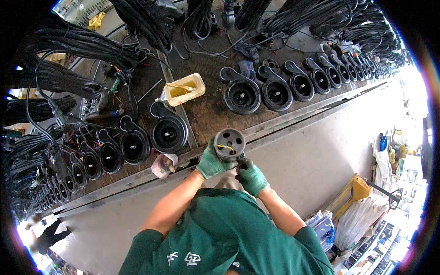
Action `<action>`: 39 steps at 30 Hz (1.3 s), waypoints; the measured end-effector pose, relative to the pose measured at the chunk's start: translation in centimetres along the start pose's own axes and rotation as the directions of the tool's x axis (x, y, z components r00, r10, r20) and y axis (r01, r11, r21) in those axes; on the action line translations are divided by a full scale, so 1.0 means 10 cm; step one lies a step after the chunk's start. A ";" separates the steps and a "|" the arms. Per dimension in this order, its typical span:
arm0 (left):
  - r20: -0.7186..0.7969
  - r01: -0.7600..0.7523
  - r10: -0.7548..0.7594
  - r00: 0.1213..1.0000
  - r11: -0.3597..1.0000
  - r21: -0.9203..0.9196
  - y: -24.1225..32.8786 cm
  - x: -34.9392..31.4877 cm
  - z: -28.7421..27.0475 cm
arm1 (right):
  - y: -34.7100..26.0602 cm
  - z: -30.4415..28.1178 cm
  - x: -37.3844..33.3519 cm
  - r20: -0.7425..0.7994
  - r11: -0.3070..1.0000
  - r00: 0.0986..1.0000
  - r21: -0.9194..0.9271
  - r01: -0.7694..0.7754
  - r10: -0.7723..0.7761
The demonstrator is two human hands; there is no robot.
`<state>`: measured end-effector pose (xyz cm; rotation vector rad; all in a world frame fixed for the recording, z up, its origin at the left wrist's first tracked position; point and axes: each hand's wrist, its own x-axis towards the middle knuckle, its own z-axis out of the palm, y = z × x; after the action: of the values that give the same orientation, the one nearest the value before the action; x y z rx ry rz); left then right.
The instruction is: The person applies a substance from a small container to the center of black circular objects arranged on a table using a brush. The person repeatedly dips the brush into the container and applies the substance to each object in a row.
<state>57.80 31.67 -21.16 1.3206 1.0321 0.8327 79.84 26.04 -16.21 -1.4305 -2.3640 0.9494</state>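
Observation:
My left hand (212,161), in a green glove, is closed round the side of a grey round housing (236,136). Its flat face is turned up and has several holes, with a short yellow wire (225,147) lying in one. Just below the housing, my gloved right hand (252,178) has its fingers curled at a dark part by the rim; whether that part belongs to the housing is hard to tell. Both hands are in front of the bench edge. Nearest on the bench are a black round pump casing (158,134) with a metal shaft and another black casing (228,103).
Rows of similar casings line the bench edge both ways. A cream plastic tub (200,93) with a brush-like stick stands between them, and a whitish cup (161,168) sits at the edge. Black cable bundles (87,43) hang behind. A yellow cart (355,192) stands right.

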 end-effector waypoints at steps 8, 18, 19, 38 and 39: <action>-0.218 0.148 -0.384 0.897 0.727 -0.670 0.40 -0.04 -0.03 | -0.64 -1.15 0.28 -0.112 0.986 0.988 0.119 0.117 -0.104; 0.268 0.287 -0.443 0.855 -0.024 -0.957 0.85 0.09 -0.21 | -1.07 -1.38 1.84 0.267 0.979 0.962 -0.203 0.003 0.053; 0.213 0.253 -0.437 0.874 0.036 -0.967 0.83 0.11 -0.22 | -1.09 -1.38 1.93 0.265 0.979 0.963 -0.205 0.018 0.038; -0.215 0.089 -0.485 0.848 0.530 -0.844 1.16 -0.08 -0.07 | -1.10 -1.31 2.58 0.301 0.899 0.952 -0.429 0.091 0.047; -0.263 0.045 -0.469 0.843 0.549 -0.834 1.15 -0.09 -0.06 | -1.15 -1.31 2.59 0.301 0.895 0.953 -0.433 0.108 0.031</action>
<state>57.89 32.20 -9.62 0.1405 0.9794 1.2151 65.04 49.95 -2.49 -1.4591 -2.9782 0.6778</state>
